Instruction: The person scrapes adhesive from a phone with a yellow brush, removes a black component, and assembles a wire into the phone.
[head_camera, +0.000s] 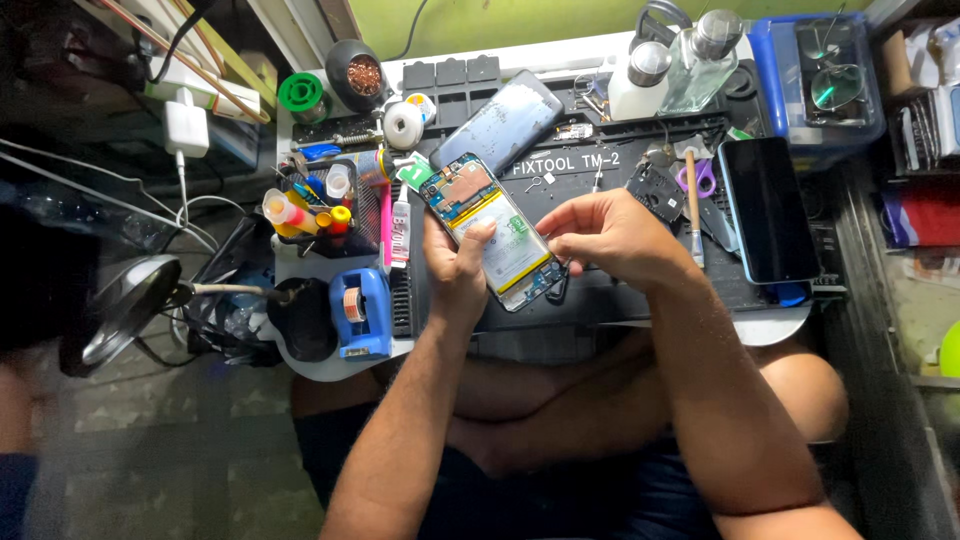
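The opened phone (489, 231) lay tilted over the dark repair mat (600, 170) on the counter (780, 325), its back cover off and its pale battery and circuit boards facing up. It sat between the two hands, its upper end pointing up and to the left, its lower end down toward the person's lap.

The left hand (455, 262) cradled the phone from beneath and along its left edge, the fingers curled partly closed around the frame and the thumb (478, 238) pressed flat on the battery. The right hand (610, 235) came in from the right side with its fingers drawn together in a pinch at the phone's lower right edge; the fingertips (552, 228) touched the frame there, and whether they held some small tool or part could not be told.

Just above the phone, a detached grey back cover (497, 125) rested on the mat. To the right lay a second phone with a dark screen (768, 208), and a brush with a wooden handle (692, 205) lay near the right hand's knuckles. To the left stood a mesh holder of small bottles and tools (320, 205), and a blue tape dispenser (362, 312) sat near the counter's front edge.
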